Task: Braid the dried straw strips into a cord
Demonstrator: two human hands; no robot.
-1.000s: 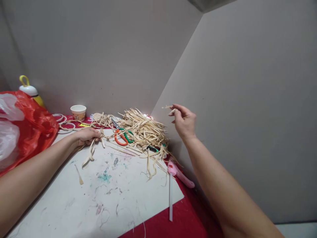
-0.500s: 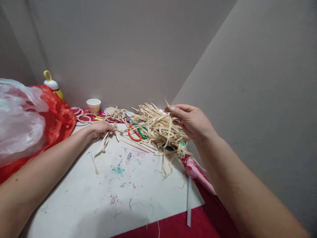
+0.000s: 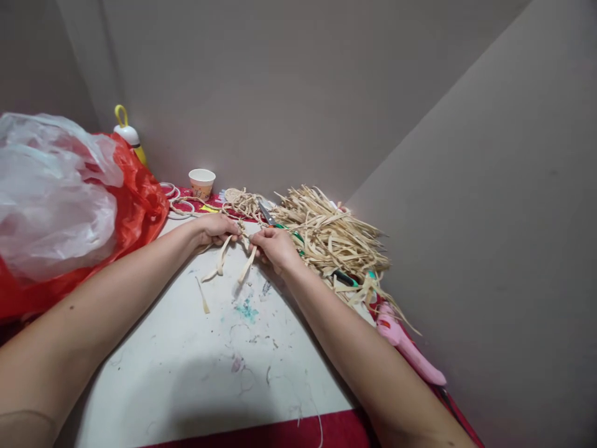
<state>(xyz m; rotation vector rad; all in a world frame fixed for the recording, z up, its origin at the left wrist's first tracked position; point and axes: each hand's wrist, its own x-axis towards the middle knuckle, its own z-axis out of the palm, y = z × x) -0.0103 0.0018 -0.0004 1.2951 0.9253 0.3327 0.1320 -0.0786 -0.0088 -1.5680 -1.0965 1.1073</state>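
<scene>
My left hand (image 3: 218,229) pinches a braided straw cord near the far edge of the white board (image 3: 186,361). Loose straw strips (image 3: 222,258) hang below its fingers. Close beside it, my right hand (image 3: 276,247) is closed on a flat straw strip (image 3: 247,266) whose end dangles toward the board. The fingertips of both hands almost meet. Behind my right hand lie scissors (image 3: 267,214), their handles partly hidden by the hand and straw. A big bundle of dry straw (image 3: 331,233) spreads to the right of them.
At left, a white and red plastic bag (image 3: 56,199) bulges beside a yellow-capped bottle (image 3: 127,134). A paper cup (image 3: 202,185), white rings (image 3: 180,208) and coiled straw cord (image 3: 245,200) stand along the wall. A pink glue gun (image 3: 410,348) lies at right on the red cloth (image 3: 261,434).
My right hand has come down and left from above the straw bundle to beside my left hand, bringing a straw strip. My left hand keeps its hold. The view has shifted.
</scene>
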